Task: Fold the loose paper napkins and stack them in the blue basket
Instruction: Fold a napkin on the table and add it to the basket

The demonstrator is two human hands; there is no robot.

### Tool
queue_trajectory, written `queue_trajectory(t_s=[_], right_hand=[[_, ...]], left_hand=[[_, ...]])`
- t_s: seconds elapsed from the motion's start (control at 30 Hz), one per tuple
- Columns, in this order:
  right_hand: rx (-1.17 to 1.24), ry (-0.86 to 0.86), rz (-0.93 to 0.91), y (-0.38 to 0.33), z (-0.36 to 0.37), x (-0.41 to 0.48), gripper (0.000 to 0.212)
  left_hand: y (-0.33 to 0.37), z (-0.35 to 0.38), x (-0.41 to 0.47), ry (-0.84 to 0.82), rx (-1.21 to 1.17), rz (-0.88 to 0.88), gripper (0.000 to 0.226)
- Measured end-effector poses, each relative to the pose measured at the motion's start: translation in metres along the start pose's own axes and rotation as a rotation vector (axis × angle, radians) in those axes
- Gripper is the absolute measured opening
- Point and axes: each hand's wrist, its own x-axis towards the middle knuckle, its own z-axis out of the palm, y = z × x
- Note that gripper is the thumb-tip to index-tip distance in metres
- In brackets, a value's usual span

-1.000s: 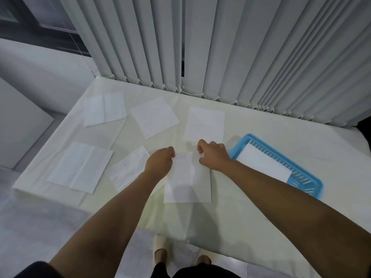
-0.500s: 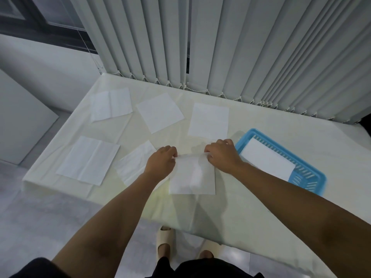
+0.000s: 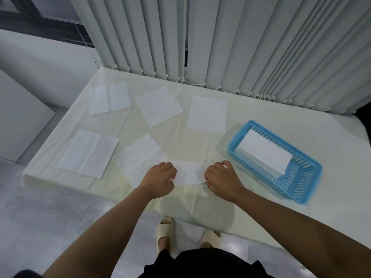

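Note:
A white paper napkin lies folded over near the table's front edge, between my hands. My left hand pinches its left side and my right hand pinches its right side. The blue basket sits to the right, apart from my right hand, with a stack of folded napkins inside. Several loose napkins lie flat on the table: one beside my left hand, one at the left, one at the far left, two at the back.
The table wears a cream cloth that hangs over the front edge. Grey vertical blinds close off the back. My feet in pale slippers stand on the grey floor below the front edge.
Both hands brought the napkin's far edge toward me, folding it over, so it now shows as a short strip. The view has shifted down and closer.

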Motion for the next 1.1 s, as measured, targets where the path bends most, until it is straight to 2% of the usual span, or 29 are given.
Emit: queue_trajectory(t_s=[0.2, 0.3, 0.4, 0.8, 1.0, 1.1], right_hand=[[0.01, -0.002, 0.043, -0.001, 0.004, -0.004, 0.041], [0.002, 0.045, 0.104, -0.002, 0.004, 0.005, 0.036], [0.012, 0.045, 0.195, -0.003, 0.009, 0.013, 0.026], [0.021, -0.063, 0.309, 0.004, 0.012, 0.007, 0.037], [0.147, -0.046, 0.402, 0.001, 0.005, 0.0, 0.034], [0.233, -0.002, 0.505, -0.003, 0.001, -0.005, 0.035]], left_hand=[[0.002, -0.004, 0.005, 0.042, -0.032, -0.075, 0.034], [0.005, -0.005, 0.016, 0.066, -0.045, -0.088, 0.038], [0.009, -0.004, 0.031, 0.032, -0.042, -0.114, 0.029], [0.016, -0.006, 0.065, -0.121, 0.02, -0.112, 0.037], [0.022, -0.01, 0.077, -0.21, 0.005, -0.108, 0.025], [0.023, -0.016, 0.083, -0.249, 0.001, -0.106, 0.021]])
